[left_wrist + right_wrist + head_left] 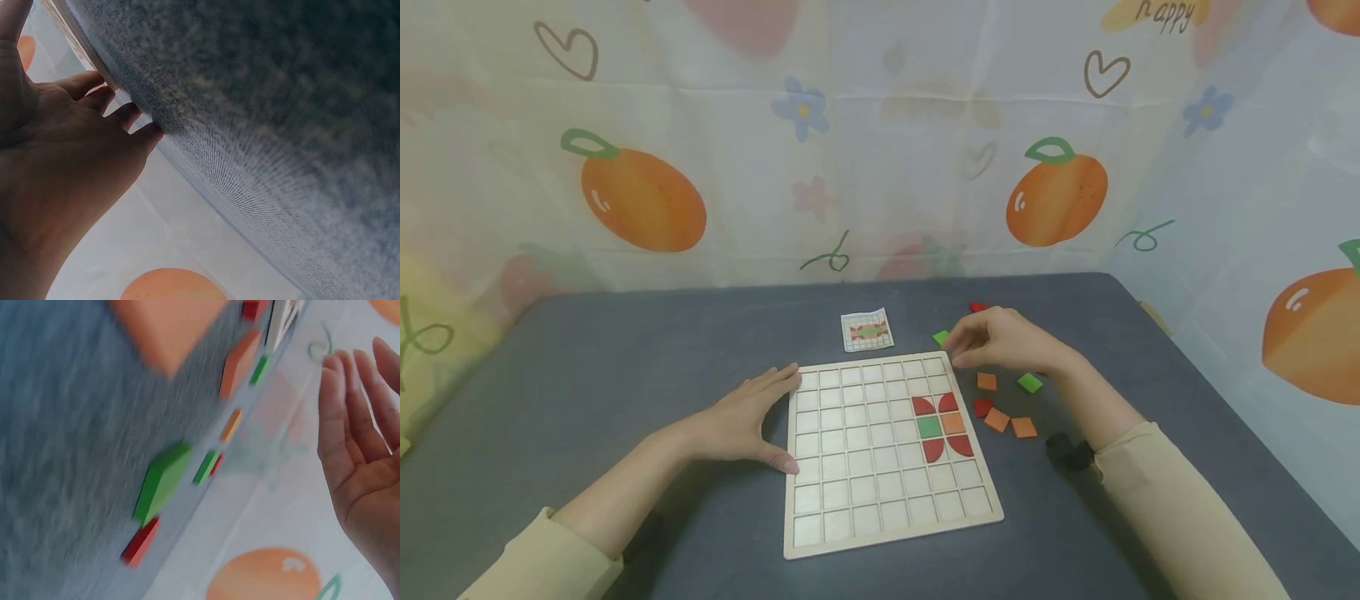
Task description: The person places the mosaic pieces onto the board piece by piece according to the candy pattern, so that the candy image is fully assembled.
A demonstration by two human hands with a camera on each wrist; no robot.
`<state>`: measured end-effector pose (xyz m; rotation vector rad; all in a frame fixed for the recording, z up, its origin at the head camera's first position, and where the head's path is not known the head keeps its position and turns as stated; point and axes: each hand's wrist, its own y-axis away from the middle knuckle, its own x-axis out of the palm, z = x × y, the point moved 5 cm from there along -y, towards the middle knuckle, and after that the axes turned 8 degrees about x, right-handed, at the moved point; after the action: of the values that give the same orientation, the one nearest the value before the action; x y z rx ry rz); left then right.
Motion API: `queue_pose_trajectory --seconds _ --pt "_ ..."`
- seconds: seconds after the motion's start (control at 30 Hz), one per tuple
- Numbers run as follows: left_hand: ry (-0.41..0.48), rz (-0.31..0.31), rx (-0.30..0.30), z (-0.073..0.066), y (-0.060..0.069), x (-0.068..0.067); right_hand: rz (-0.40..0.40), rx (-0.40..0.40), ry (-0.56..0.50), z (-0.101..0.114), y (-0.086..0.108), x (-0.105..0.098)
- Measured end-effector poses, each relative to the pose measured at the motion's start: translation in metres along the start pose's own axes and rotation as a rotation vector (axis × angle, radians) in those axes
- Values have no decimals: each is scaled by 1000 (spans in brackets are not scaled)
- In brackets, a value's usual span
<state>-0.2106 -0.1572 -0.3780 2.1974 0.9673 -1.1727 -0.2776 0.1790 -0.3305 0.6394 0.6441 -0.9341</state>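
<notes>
A pale wooden grid board (857, 483) lies on the dark table. My left hand (737, 421) touches its left edge with thumb and fingers spread; in the left wrist view the fingertips meet the board's side. On the board's right part, several red quarter-round tiles (961, 446) surround a green square tile (928, 427) and an orange square tile (952, 422). Above the table by the far right corner hovers my right hand (1003, 340), fingers loosely bent. Nothing shows between its fingers (350, 412) in the right wrist view.
Loose orange tiles (1023, 427), a green tile (1030, 382) and red tiles (977, 307) lie right of the board. Behind the board is a small printed pattern card (867, 330). A patterned curtain (895, 167) borders the table's back and right side.
</notes>
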Motion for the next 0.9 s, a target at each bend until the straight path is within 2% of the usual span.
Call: queue_pose_trajectory --seconds 0.27,0.4,0.5,0.77,0.9 --pt "-1 2 -4 0 0 0 -97 105 4 -32 7 -27" --pt "-3 1 0 0 0 0 -150 185 19 -44 8 -36" --pt "-5 2 -1 -1 0 0 -175 213 37 -49 8 -39" --pt "-17 3 -9 0 -2 0 -137 247 17 -60 -1 -37" --pt "-13 6 -12 -1 -1 0 -92 280 60 -66 -11 -32"
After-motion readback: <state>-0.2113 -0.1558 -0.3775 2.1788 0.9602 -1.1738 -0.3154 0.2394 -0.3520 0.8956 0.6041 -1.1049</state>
